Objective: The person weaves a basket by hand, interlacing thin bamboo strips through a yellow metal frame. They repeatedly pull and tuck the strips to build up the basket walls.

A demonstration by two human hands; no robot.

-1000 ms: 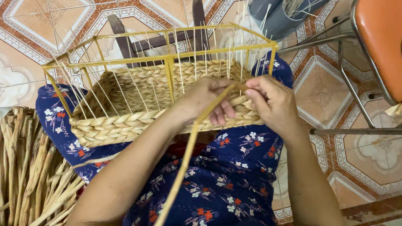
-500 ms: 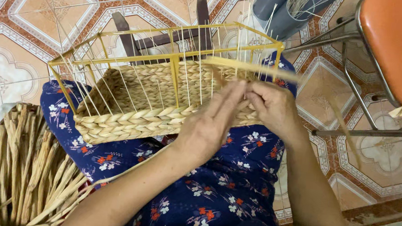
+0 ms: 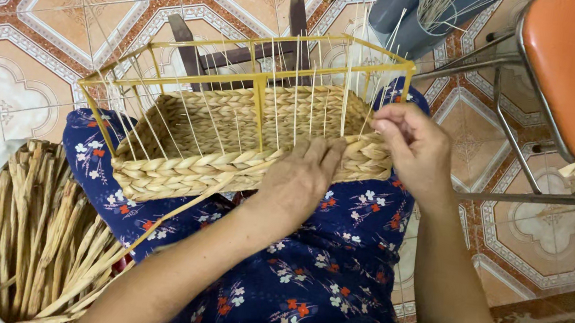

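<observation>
With the left hand point(image 3: 296, 180) flat, fingers open, pressing the woven basket point(image 3: 232, 145) wall, the right hand point(image 3: 414, 146) pinches a thin spoke point(image 3: 371, 113): best pull it taut, close above the braid below its fingertips.

The half-woven basket point(image 3: 232, 148) sits tilted on the person's lap, its opening facing up and away. Thick braided rows of pale straw wrap the lower walls and cover the base. Above the weave, a yellow wire frame point(image 3: 258, 101) stands bare, a rectangle of thin rods with slim upright stakes spaced along each side. The front braid runs in a chunky band along the near edge. One long loose straw strand point(image 3: 175, 210) trails from the front wall down to the left, across the blue flowered fabric.
</observation>
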